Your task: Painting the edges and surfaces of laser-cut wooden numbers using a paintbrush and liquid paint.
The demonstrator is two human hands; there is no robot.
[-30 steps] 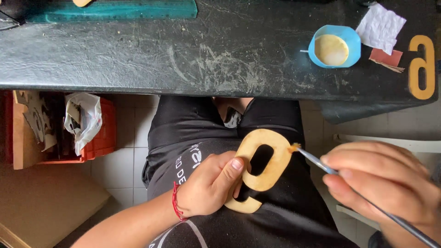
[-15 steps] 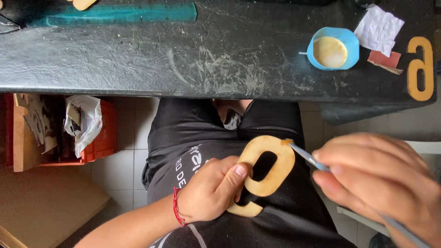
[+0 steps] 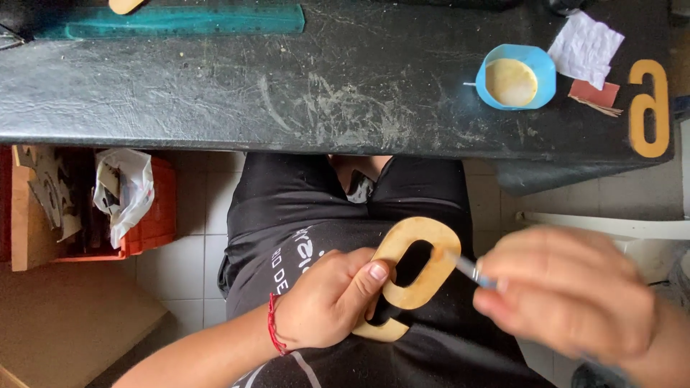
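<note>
Tan wooden cut-out numeral [image 3: 417, 276], long axis tilted up-right, is pinched by left hand [image 3: 327, 302]; right hand [image 3: 568, 294], blurred, apparently grips thin brush [image 3: 467, 269] touching its right rim.

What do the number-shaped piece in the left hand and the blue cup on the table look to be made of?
The number-shaped piece, held in the left hand, looks like thin cut wood or fibreboard: pale tan, flat, matte, with clean-cut edges. The blue cup on the black table looks like smooth moulded plastic, holding a creamy yellowish liquid, perhaps glue or paint. The right hand holds a thin brush-like tool, too blurred to judge.
</note>
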